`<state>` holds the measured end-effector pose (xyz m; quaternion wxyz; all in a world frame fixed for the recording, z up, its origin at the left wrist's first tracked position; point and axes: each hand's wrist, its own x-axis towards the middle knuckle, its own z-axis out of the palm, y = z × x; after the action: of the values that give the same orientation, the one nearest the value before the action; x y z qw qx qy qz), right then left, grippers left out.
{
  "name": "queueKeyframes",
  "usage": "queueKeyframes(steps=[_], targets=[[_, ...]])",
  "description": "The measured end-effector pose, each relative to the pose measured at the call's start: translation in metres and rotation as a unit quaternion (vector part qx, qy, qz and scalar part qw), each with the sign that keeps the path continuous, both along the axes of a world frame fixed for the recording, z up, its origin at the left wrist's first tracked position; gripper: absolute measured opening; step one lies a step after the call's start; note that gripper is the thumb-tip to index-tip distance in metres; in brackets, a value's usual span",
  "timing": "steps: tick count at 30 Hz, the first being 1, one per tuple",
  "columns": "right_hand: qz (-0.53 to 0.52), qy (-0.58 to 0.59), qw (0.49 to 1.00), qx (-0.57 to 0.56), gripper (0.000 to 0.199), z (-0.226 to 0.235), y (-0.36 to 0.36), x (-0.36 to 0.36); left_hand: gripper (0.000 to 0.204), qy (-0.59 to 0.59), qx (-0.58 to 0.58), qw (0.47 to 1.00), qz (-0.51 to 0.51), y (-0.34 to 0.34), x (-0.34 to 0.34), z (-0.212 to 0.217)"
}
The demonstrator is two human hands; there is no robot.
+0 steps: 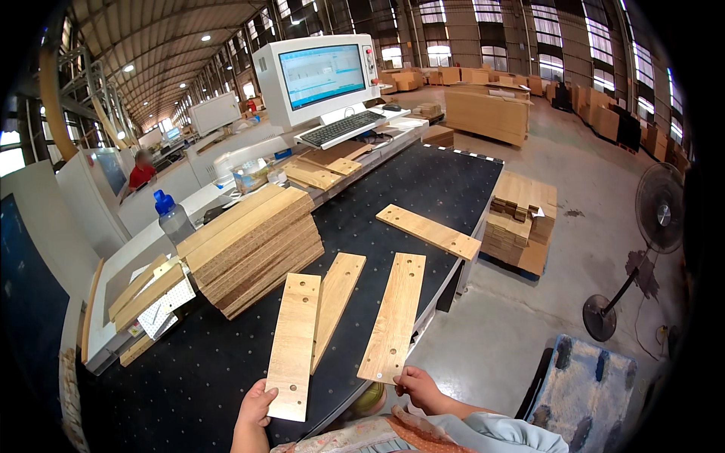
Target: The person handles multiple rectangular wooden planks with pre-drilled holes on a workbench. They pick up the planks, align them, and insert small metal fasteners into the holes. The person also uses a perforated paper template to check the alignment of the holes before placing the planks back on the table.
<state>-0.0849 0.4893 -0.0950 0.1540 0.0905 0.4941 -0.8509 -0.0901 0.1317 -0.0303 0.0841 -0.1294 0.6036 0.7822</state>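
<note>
Pinching flat drilled wooden boards (293,343), (393,317): left hand (255,408), right hand (420,389).

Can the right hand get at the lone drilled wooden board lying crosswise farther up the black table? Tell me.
Probably not without leaning: the right hand touches the near drilled wooden board; the crosswise drilled wooden board lies well beyond, though nothing blocks the way.

1. The boards (393,317) on the table are pale tan with a light wood grain and small dark holes.
2. The table (423,189) is black with a fine dotted texture.
3. The stack (253,245) shows tan tops and speckled brown edges.
4. The bottle (172,215) is clear with a blue cap.
5. The monitor (317,75) has a white casing and a light blue screen.
6. The keyboard (340,128) is dark grey.
7. The fan (649,234) is black.
8. The cushion (589,389) is mottled blue, grey and cream.
9. The floor (589,181) is grey with a dark stain.
</note>
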Motion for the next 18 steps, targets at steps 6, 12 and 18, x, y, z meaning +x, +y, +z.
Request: queueKeyframes(steps=[6,12,18], targets=[[0.0,0.011,1.0,-0.003,0.017,0.001,0.0,0.0,0.022,-0.01,-0.008,1.0,0.008,0.002,0.0,-0.001],[0.005,0.014,1.0,-0.018,0.014,-0.007,0.002,-0.001,0.022,-0.026,-0.026,0.999,0.004,0.005,0.0,0.009],[0.0,0.008,1.0,-0.001,0.012,-0.005,0.001,-0.001,0.022,-0.02,-0.025,0.999,-0.003,0.002,0.001,0.006]])
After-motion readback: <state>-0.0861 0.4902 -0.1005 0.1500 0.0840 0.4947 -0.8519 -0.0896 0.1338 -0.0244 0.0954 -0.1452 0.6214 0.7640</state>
